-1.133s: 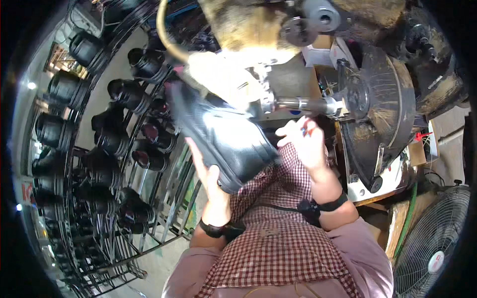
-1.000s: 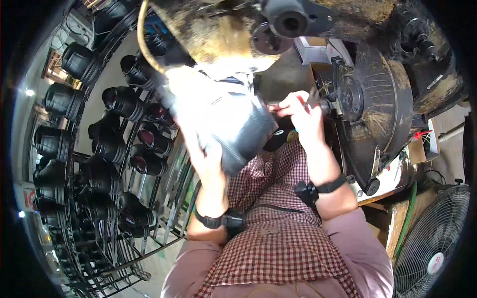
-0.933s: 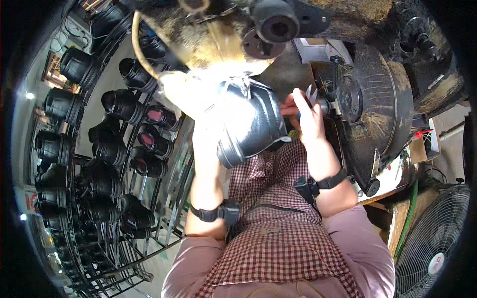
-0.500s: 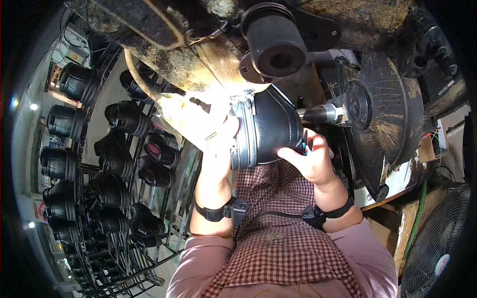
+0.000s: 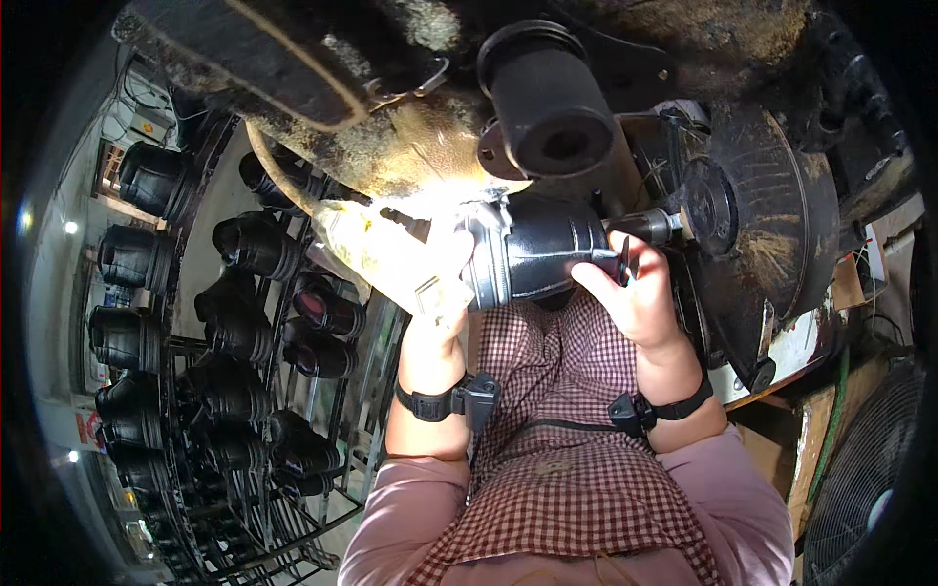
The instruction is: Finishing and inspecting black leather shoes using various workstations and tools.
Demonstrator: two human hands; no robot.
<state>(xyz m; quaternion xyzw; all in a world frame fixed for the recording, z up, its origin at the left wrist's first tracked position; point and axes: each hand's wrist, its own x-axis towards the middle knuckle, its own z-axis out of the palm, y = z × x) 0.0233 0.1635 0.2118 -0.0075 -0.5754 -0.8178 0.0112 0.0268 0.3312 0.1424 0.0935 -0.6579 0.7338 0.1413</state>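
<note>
Overhead: large grimy machine underside (image 5: 410,127), rust-brown and black, caked with dirt, spanning the top of the view. A black cylindrical metal tube (image 5: 547,98) with an open round end hangs from it, upper centre. To its right, a dark ribbed round disc (image 5: 772,215), rust-spotted, with a thin metal shaft (image 5: 653,227) running out from its hub toward the hands.

Left side: black wire rack (image 5: 225,391) in several tiers, loaded with many black rubber boots (image 5: 254,249) lying on their sides, open ends facing the camera.

Lower right: grey wire-guard fan (image 5: 860,488), partly cut by the frame edge. Brown cardboard pieces (image 5: 845,283) sit by the right edge beside the disc; no label detail can be made out.

Work piece: black ribbed rubber boot (image 5: 537,256), held just below the tube, its narrow end meeting the shaft, its wide end toward the left.

Left hand (image 5: 415,269): strongly lit and washed out, closed on the wide end of the boot; grip full, fingers wrapped over the rim. Black wrist strap (image 5: 440,400) below it.

Right hand (image 5: 640,303): cups the narrow end from beneath, thumb on the boot, fingertips up at the shaft; grip partly closed around it. Matching black strap (image 5: 664,408) on that wrist.
</note>
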